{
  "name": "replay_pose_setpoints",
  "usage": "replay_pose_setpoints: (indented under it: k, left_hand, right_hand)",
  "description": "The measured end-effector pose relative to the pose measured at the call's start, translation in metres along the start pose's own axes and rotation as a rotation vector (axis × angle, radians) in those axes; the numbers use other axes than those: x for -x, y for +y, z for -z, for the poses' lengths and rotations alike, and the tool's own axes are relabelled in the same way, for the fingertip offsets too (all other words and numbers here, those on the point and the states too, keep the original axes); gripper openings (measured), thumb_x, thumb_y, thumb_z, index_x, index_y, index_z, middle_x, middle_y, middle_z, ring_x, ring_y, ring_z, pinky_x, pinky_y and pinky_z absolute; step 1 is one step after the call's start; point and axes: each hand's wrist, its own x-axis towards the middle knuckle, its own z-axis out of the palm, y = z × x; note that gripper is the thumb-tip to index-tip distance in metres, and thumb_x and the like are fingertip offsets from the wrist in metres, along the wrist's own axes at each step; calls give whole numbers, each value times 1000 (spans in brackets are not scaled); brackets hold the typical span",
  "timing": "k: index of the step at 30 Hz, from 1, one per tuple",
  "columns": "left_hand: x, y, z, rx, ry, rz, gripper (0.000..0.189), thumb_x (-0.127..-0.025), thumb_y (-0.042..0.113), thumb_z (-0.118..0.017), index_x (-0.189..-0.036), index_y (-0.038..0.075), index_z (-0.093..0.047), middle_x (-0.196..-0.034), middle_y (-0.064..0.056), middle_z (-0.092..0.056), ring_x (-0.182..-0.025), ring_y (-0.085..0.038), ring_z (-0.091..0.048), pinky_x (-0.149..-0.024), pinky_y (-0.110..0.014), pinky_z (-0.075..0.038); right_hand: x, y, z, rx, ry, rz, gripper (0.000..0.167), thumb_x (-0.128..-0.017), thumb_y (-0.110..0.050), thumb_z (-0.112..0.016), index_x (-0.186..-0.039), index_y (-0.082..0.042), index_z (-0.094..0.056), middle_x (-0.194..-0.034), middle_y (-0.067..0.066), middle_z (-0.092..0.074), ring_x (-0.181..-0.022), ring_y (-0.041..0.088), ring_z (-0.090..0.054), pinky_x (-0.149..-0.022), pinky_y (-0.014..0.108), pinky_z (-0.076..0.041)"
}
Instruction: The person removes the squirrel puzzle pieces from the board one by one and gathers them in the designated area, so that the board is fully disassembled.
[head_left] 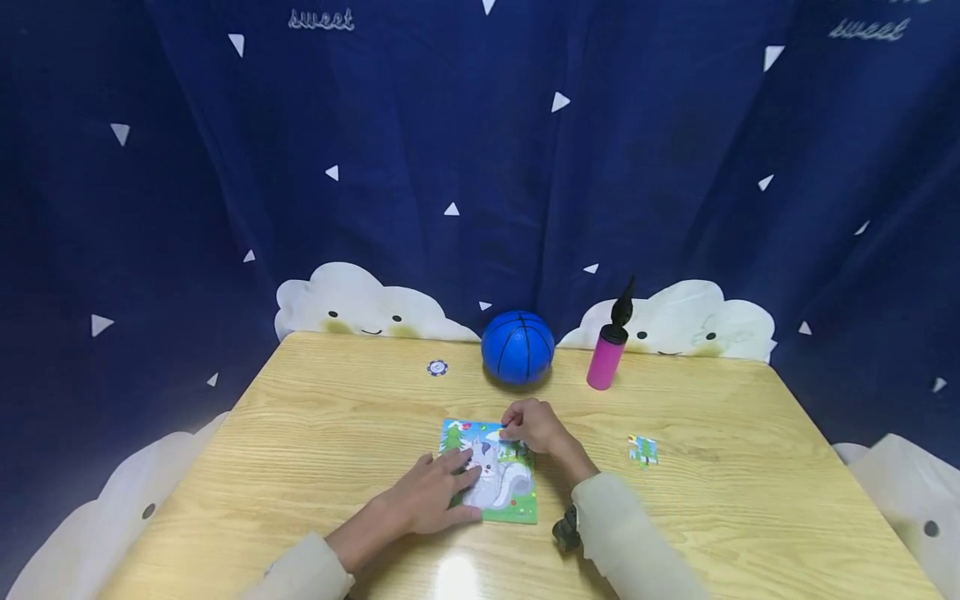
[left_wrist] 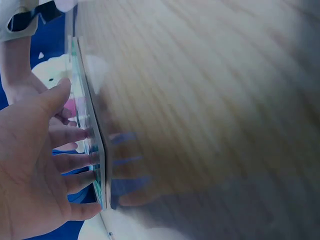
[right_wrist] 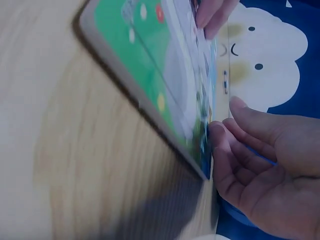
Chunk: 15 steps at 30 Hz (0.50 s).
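Note:
A jigsaw puzzle with a grey-white squirrel on a green and blue scene lies flat on the table. My left hand rests on its left part with fingers spread; the left wrist view shows those fingertips against the board. At the upper right of the puzzle is my right hand, its fingers bent. In the right wrist view, the right hand has a fingertip at the board's edge and the thumb apart from it. No piece shows between them. A small joined group of puzzle pieces lies to the right.
A blue ball with black lines stands behind the puzzle. Right of it is a pink hand pump with a black top. A round blue-and-white chip lies at the back left. A dark blue curtain hangs behind the wooden table.

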Motion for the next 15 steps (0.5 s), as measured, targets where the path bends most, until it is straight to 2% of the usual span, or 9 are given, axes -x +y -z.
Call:
replay_pose_setpoints:
  k: [6, 15]
  left_hand:
    - [0, 1, -2, -14, 0, 3, 68, -91, 61, -45, -142, 15, -46, -152, -12, -36, -139, -31, -36, -105, -55, -38]
    - [1, 1, 0, -31, 0, -1, 66, -91, 59, -47, -140, 16, -47, -151, -12, -38, -138, -29, -38, -103, -55, -40]
  right_hand:
    - [3, -7, -6, -20, -5, -26, 10, -77, -11, -77, -81, -6, -69, -69, -1, -59, -65, 11, -49, -58, 21, -41]
    - [1, -7, -11, -2, -52, -57, 16, -78, -9, -76, -92, -6, -68, -68, -2, -53, -63, 11, -47, -55, 20, -38]
